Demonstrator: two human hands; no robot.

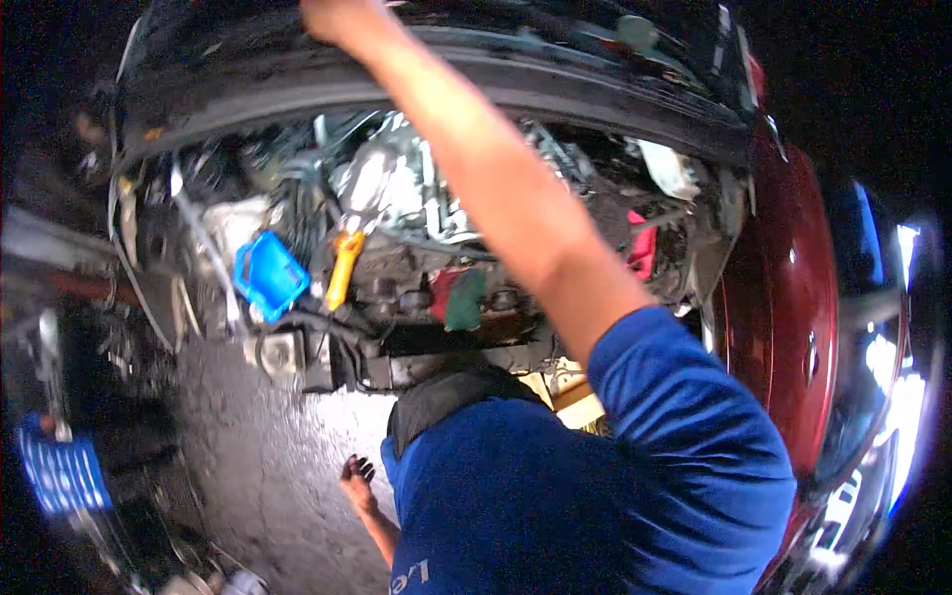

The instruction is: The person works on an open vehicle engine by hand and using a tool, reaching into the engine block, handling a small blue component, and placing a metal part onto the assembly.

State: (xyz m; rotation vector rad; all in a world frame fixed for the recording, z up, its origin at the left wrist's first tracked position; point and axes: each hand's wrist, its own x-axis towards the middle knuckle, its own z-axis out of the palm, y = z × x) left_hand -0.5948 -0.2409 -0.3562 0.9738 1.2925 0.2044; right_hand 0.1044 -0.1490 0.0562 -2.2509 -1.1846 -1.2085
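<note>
My right arm is raised across the open engine bay (397, 183). My right hand (342, 18) is at the underside of the raised hood (248, 104); the frame edge and blur hide its fingers. Low at my left side hangs my left hand (357, 481), its dark-stained fingers loosely bent and apart, with nothing visible in them. Inside the bay, a blue plastic tray (270, 278) lies beside a yellow handheld work light (343, 268). A red and green cloth (461, 297) rests near the front middle. Toward the right is a pinkish-red object (642, 246) whose kind I cannot make out.
A red car (783, 317) stands close along the right. Grey floor (258, 446) shows at the left front. Farther left is a blue slatted crate-like thing (64, 466) among dark clutter. A yellowish box (577, 397) sits low beyond my waist, partly hidden by my body.
</note>
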